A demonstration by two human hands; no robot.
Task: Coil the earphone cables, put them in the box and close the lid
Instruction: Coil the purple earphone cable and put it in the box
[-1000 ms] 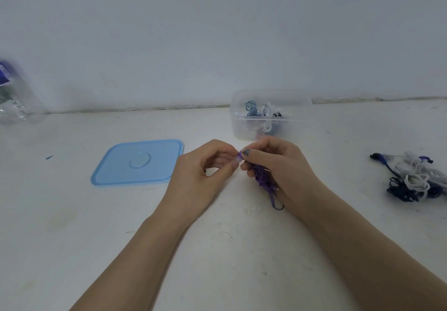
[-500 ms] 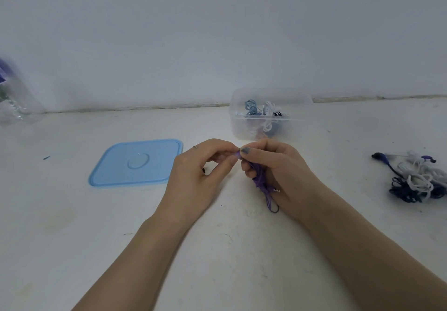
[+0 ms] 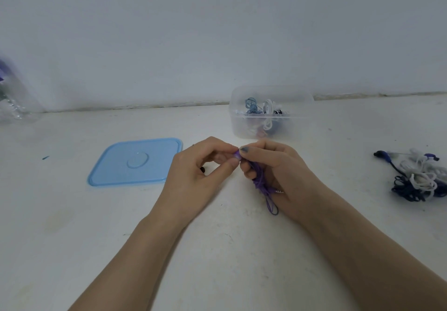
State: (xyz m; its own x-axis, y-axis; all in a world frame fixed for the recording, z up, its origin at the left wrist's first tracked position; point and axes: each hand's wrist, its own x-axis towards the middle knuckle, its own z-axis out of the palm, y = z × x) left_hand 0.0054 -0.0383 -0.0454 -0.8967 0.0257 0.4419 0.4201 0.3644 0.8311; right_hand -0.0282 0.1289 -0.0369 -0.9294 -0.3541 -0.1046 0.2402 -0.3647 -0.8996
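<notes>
Head view, read from left to right: a blurred clear bottle (image 3: 14, 97) is seen at the far left edge, then the blue lid (image 3: 135, 163) lying flat on the white table (image 3: 72, 250), off the box and just left of the hands. At the centre the left hand (image 3: 193, 177) is curled, its thumb and forefinger pinching the end of the purple earphone cable (image 3: 260, 182) at the point where the two hands meet. The right hand (image 3: 278, 172) is closed round the rest of that cable — the bundle is held in the palm with its long axis running from the pinch down towards the person, and a small loop is left hanging below the hand onto the table. The clear box (image 3: 271, 113) stands open directly behind the hands, slightly to the right, with blue and white coils already inside. Far right, well apart, a tangled pile of earphones (image 3: 418, 180) is left uncoiled. The coil appears nearly finished; for the drop into the box the bundle would have to be carried straight forward — the right hand, which holds it, is judged the nearer to the box
</notes>
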